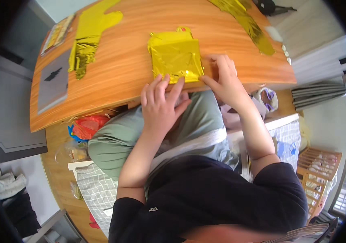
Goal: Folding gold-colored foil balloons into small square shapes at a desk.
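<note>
A folded square of shiny gold foil lies flat at the front edge of the wooden table. A small red spot shows on the tab at its far edge. My left hand rests its fingertips on the foil's near edge, fingers spread and stretched out. Beside the foil's right edge is my right hand, its fingers loosely bent and apart, with the thumb by the near right corner. Neither hand grips anything that I can see.
More gold foil lies on the table at the left, and a long foil strip at the far right. A flat grey sheet with a dark item lies near the left edge. Below the table's left side sits a red bag.
</note>
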`<state>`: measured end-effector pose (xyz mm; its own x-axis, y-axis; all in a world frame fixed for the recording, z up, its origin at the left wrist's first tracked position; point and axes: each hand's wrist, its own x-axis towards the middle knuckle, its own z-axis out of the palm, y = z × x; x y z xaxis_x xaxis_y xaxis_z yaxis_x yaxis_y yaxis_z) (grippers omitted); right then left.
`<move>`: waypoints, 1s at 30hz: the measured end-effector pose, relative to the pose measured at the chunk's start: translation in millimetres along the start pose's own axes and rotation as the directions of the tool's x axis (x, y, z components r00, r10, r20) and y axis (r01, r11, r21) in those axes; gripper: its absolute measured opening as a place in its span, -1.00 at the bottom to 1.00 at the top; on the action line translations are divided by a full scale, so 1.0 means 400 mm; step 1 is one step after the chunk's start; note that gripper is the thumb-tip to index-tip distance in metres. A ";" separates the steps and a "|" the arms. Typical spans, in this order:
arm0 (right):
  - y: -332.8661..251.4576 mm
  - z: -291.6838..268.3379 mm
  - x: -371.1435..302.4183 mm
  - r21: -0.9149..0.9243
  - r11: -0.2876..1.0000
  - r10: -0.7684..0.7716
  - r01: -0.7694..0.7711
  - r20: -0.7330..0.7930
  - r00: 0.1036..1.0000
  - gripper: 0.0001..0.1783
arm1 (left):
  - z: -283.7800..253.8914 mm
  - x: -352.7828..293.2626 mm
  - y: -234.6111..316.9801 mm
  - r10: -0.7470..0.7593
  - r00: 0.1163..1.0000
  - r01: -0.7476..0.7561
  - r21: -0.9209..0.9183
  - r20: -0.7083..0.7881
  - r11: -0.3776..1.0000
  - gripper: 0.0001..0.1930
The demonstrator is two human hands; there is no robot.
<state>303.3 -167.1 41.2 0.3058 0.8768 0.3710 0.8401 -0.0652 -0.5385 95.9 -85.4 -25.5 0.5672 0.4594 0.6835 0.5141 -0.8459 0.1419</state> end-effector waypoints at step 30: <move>-0.021 0.091 0.109 -0.343 0.923 -0.106 0.174 0.209 0.972 -0.19 | -0.143 0.055 -0.164 0.311 0.907 -0.182 -0.403 0.282 0.897 -0.52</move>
<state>293.2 -110.9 34.3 0.1150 0.9588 0.2596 0.9824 -0.0710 -0.1727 38.1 -35.4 21.1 0.8565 0.2298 0.4622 0.0980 -0.9515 0.2915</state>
